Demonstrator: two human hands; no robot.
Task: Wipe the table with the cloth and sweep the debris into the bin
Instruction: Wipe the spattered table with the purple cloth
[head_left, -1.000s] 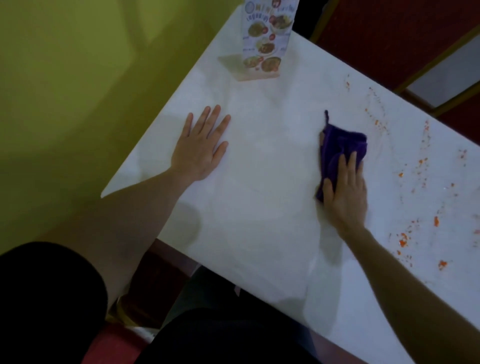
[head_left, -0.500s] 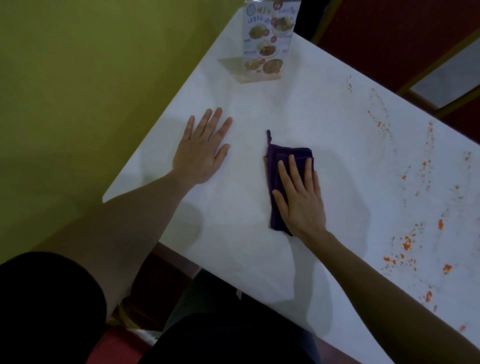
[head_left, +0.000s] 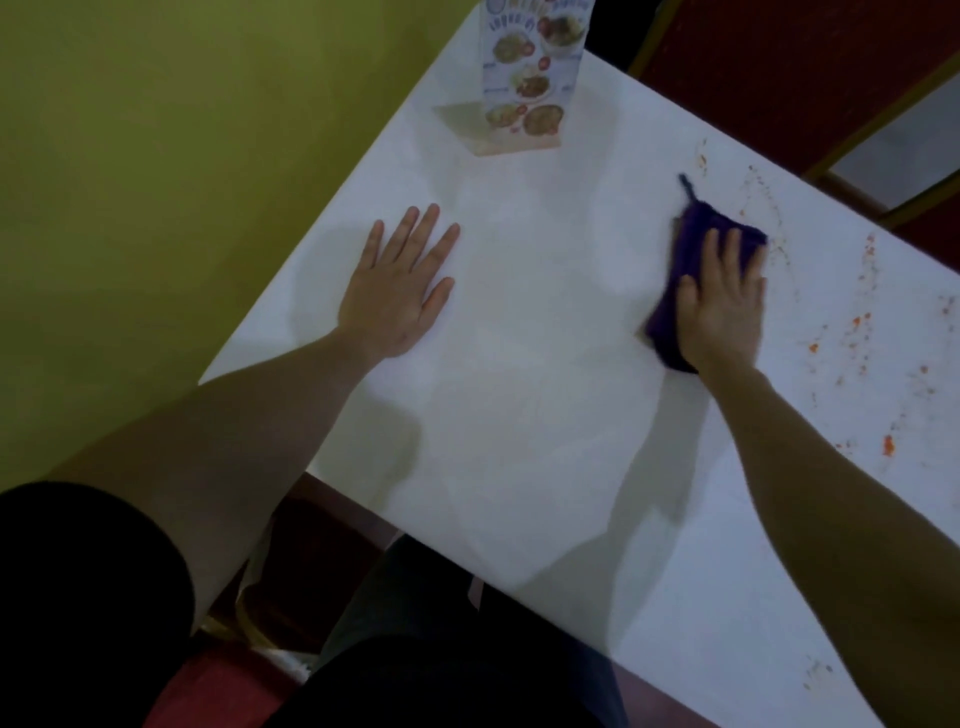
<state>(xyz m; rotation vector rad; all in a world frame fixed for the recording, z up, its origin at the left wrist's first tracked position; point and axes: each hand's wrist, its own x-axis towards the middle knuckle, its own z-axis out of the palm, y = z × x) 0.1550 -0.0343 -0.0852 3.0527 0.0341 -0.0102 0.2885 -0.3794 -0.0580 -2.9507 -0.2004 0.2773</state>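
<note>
Wiping step: right hand (head_left: 724, 306), fingers flat, pressed cloth (head_left: 691, 244) on desk (head_left: 519, 415); left hand (head_left: 400, 291) splayed. Next: push through orange debris (head_left: 857, 332) to its right.

Right hand (head_left: 723, 306) presses purple cloth (head_left: 691, 244) on white table (head_left: 519, 415); left hand (head_left: 397, 291) lies flat

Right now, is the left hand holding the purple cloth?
No, the left hand lies flat and bare on the table, while the right hand presses the purple cloth.
</note>
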